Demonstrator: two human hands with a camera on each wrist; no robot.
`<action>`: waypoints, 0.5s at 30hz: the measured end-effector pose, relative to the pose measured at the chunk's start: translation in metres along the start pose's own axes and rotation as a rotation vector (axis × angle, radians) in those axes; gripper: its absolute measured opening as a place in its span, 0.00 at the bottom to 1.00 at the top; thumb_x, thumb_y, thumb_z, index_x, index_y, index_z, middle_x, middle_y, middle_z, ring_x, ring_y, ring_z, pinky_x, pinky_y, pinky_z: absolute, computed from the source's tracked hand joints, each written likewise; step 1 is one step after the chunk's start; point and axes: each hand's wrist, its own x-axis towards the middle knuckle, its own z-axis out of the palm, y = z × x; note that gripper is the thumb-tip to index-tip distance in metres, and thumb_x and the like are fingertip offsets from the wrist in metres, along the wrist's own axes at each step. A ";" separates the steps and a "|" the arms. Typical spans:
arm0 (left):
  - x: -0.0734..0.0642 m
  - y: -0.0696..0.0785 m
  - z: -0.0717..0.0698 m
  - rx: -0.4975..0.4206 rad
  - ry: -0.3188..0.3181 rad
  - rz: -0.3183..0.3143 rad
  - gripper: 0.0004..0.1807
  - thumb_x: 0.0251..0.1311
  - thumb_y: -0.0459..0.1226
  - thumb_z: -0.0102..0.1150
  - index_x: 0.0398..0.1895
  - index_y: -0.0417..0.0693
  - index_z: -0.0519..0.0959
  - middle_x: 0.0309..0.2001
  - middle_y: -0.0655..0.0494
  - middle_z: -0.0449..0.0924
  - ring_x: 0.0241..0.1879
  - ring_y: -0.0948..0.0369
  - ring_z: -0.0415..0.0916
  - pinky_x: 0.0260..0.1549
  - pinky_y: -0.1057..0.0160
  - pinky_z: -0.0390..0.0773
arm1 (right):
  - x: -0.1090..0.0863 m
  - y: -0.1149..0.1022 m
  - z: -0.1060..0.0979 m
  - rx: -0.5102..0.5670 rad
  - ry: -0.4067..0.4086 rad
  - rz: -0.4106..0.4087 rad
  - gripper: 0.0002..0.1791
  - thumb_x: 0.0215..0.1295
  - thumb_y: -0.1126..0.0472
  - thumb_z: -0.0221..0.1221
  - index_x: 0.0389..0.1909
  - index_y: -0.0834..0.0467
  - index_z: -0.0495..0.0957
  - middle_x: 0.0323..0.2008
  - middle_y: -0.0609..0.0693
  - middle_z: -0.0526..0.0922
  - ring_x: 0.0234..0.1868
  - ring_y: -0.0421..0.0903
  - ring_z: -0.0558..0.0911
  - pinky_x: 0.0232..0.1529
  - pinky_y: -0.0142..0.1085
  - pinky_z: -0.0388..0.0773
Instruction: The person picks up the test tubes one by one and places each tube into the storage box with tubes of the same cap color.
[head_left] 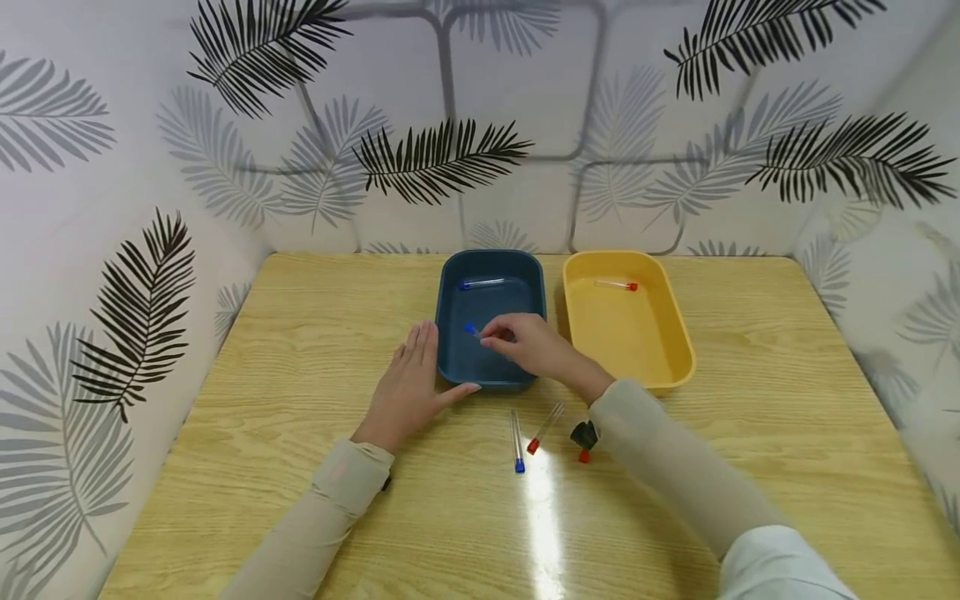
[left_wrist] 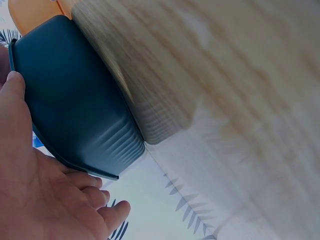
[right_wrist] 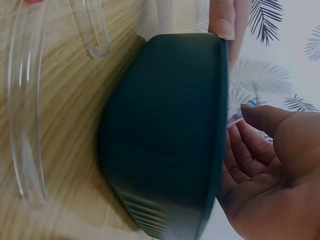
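Blue-capped tube point(head_left: 472, 331) is up over the blue tray point(head_left: 465, 360), above rim level, cap end sticking out past the fingertips. Right hand point(head_left: 528, 343) has it pinched between thumb and fingers; most of the tube body is hidden by the hand.

Left hand point(head_left: 408, 383) holds nothing in its grip: fingers extended along the tray's left side, thumb spread wide to the near rim. Left wrist view shows the thumb touching the rim.

Inside the blue tray: a second blue-capped tube point(head_left: 482, 283), lying near the far wall, cap left. Just right of that tray, with a narrow gap: yellow tray point(head_left: 630, 346), one red-capped tube point(head_left: 617, 285) near its far end, cap right.

On the table point(head_left: 300, 358), near side of the trays: third blue-capped tube point(head_left: 517, 442), cap toward the person; beside it a red-capped tube point(head_left: 545, 427), slanted, cap also at the near end. Further right, a red cap point(head_left: 584, 456) shows under the black wrist device point(head_left: 584, 434); rest of that one is hidden.

Both forearms in beige sleeves point(head_left: 675, 467). Behind the table: leaf-print wall covering point(head_left: 442, 158).
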 end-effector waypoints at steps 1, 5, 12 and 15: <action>0.000 0.000 0.000 -0.001 -0.001 0.000 0.61 0.48 0.77 0.31 0.73 0.40 0.38 0.73 0.47 0.36 0.71 0.55 0.31 0.66 0.52 0.44 | 0.001 0.001 0.002 0.000 -0.009 0.009 0.11 0.66 0.55 0.56 0.41 0.57 0.81 0.36 0.50 0.82 0.35 0.42 0.76 0.39 0.34 0.76; 0.000 0.001 0.000 0.001 -0.006 -0.004 0.61 0.48 0.76 0.31 0.73 0.40 0.37 0.73 0.47 0.36 0.71 0.55 0.31 0.66 0.52 0.43 | 0.005 0.005 0.008 -0.009 -0.038 0.043 0.11 0.67 0.55 0.55 0.42 0.57 0.81 0.37 0.49 0.82 0.35 0.41 0.77 0.39 0.34 0.76; 0.000 0.001 -0.001 0.015 -0.006 -0.002 0.61 0.48 0.76 0.31 0.73 0.40 0.38 0.73 0.47 0.36 0.71 0.55 0.31 0.66 0.52 0.44 | 0.013 0.007 0.017 -0.003 -0.097 0.043 0.12 0.67 0.56 0.55 0.43 0.59 0.81 0.30 0.49 0.81 0.28 0.41 0.76 0.32 0.32 0.75; 0.000 0.001 -0.001 0.013 -0.011 -0.004 0.61 0.48 0.76 0.31 0.73 0.40 0.37 0.73 0.47 0.36 0.71 0.55 0.30 0.66 0.53 0.44 | 0.016 0.006 0.019 -0.006 -0.122 0.053 0.12 0.67 0.57 0.55 0.43 0.59 0.81 0.27 0.47 0.80 0.27 0.41 0.75 0.32 0.32 0.74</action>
